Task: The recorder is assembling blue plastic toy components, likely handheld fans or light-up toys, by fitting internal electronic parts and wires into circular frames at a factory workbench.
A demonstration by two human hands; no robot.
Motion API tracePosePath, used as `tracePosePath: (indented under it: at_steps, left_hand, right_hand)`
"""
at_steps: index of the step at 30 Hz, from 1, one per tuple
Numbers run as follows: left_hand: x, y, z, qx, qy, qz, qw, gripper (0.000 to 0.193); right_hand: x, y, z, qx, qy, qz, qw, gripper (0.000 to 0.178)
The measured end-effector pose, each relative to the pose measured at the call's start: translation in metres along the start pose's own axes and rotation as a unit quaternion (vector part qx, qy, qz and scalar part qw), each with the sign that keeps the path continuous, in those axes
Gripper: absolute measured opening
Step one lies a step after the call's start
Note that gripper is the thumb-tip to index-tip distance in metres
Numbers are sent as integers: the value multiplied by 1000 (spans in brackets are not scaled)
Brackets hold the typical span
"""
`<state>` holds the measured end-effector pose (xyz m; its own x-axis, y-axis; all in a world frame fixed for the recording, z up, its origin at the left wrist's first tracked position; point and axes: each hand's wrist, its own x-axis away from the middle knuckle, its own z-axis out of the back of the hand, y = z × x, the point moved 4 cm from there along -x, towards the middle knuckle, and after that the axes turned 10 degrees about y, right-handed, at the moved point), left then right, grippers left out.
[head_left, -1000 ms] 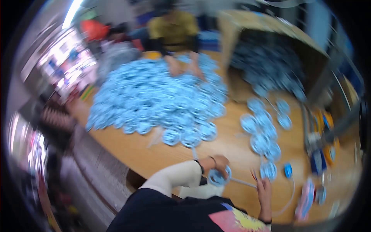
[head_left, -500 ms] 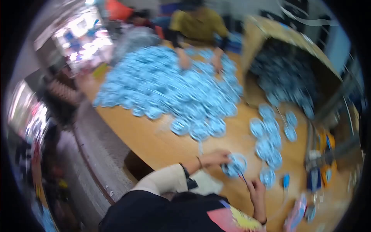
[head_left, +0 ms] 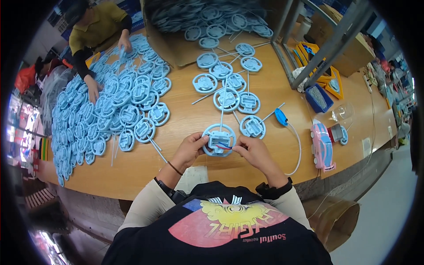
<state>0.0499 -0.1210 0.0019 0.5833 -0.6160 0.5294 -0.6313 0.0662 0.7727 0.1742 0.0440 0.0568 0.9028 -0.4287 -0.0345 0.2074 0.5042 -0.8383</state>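
In front of me a light-blue toy steering wheel (head_left: 208, 131) lies with its open square compartment facing up and its thin shaft pointing away. My left hand (head_left: 189, 150) is closed on the wheel's left rim, thumb on top. My right hand (head_left: 256, 152) is closed in a pinch at the right side of the wheel. Between its fingertips and the compartment run thin red and blue wires (head_left: 226, 147). Just beyond, another blue steering wheel (head_left: 252, 127) lies close to my right hand.
A large heap of blue steering wheels (head_left: 106, 110) covers the left, where a co-worker's hands reach in. More wheels spill from a cardboard box (head_left: 170, 53). To the right are a blue corded device (head_left: 281, 117), a pink toy car (head_left: 322, 145), a blue bin (head_left: 319, 99) and a metal frame (head_left: 282, 66).
My view has turned to the right, so the heap now appears further left. The left hand keeps hold of the wheel; the right hand has come closer to it, at the wires.
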Motion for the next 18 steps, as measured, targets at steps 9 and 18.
tracePosePath:
  at_steps: [9, 18]
  left_hand:
    - [-5, -3, -1, -8, -34, 4, 999, 25]
    - [-10, -11, 0, 28, -49, 33, 998, 24]
  right_hand:
    - [1, 14, 3, -43, -21, -30, 998, 19]
    - [-4, 20, -6, -18, -51, 5, 999, 19]
